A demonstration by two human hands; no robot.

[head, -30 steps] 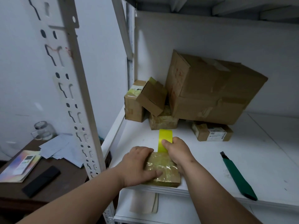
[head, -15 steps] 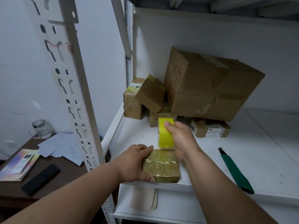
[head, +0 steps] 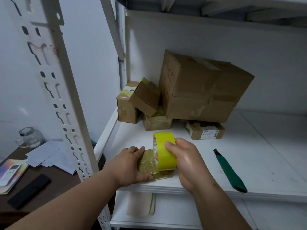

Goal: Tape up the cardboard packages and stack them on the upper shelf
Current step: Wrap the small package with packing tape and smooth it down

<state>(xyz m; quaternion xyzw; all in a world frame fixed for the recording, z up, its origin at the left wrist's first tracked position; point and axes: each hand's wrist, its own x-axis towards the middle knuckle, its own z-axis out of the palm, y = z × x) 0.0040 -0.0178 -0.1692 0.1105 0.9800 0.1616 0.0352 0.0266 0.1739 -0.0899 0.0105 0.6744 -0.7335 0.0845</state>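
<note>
Clearly, in the head view, both hands work at the front edge of the white shelf (head: 249, 163), low in the middle of the frame. The left hand (head: 131, 165) lies over the left side of a small tape-wrapped package (head: 147, 163), fingers curled over its far edge and thumb along the near one; this grip looks meant to pin the package so it does not slide while tape goes on. The right hand (head: 184, 161) has its fingers wrapped round a yellow tape roll (head: 166, 151), thumb on the outer face, and holds the roll upright on edge, touching the package's right side, probably so the strip can be led across the top. I cannot tell whether a free end is already stuck down.

Right of the hands, a green box cutter (head: 230, 173) lies on the shelf, well apart from the package but within easy reach, likely for cutting the strip. Toward the centre of the frame, a pile of cardboard boxes (head: 204, 92) sits against the back wall, the large one tilted on smaller ones; it stands behind the work and does not block it. At the upper edge of the frame, the upper shelf (head: 216, 5) shows only its underside. At lower left, a dark tabletop (head: 54, 183) carries papers (head: 49, 155) and a glass jar (head: 28, 136), beyond the shelf's upright post (head: 56, 90).
</note>
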